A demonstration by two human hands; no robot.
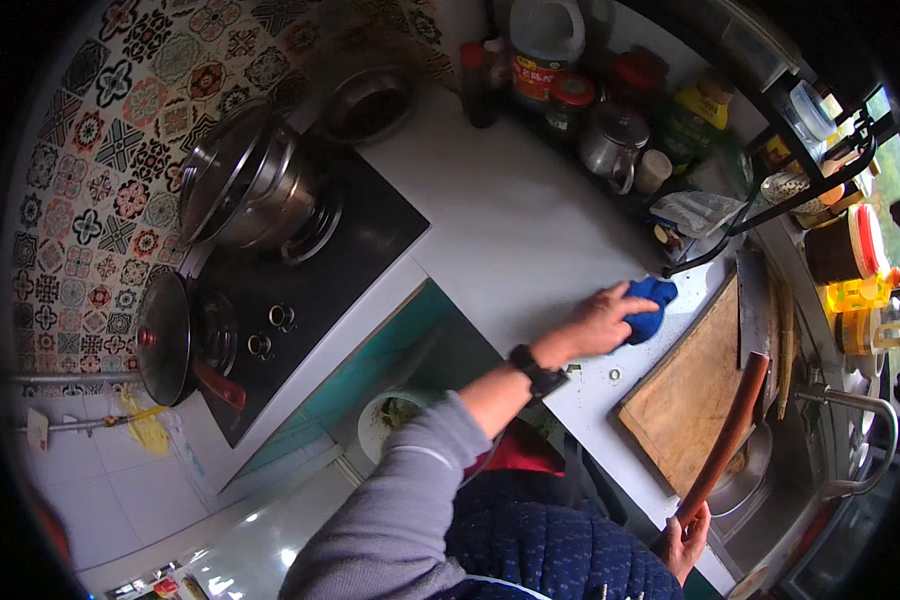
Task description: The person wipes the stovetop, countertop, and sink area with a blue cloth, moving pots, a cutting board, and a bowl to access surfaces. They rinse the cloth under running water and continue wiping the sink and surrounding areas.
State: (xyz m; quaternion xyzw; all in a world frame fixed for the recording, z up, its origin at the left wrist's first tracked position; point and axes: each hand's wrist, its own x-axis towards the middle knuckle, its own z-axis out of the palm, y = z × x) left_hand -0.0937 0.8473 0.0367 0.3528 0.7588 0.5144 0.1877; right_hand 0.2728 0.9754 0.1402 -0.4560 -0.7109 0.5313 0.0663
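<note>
My left hand [604,321], with a dark watch on its wrist, presses a bunched blue cloth [649,311] against the white countertop [525,195]. Near the lower right, my right hand [688,536] grips the lower end of a long, slightly curved reddish-brown rod [727,435]; its material is unclear. This rod slants up across the edge of a wooden cutting board [682,390]. Beyond it lies a broad dark cleaver blade [752,307]. Small green bits, one a ring [615,373], are on the counter between cloth and board.
At left, a black cooktop [360,217] bears a lidded steel pot [270,195] and a lidded pan [166,337]. Bottles and jars [570,97] line the back. A black rack [802,180] overhangs the counter. At right are a faucet [862,401] and metal bowl [754,472]. A bin [371,427] stands below.
</note>
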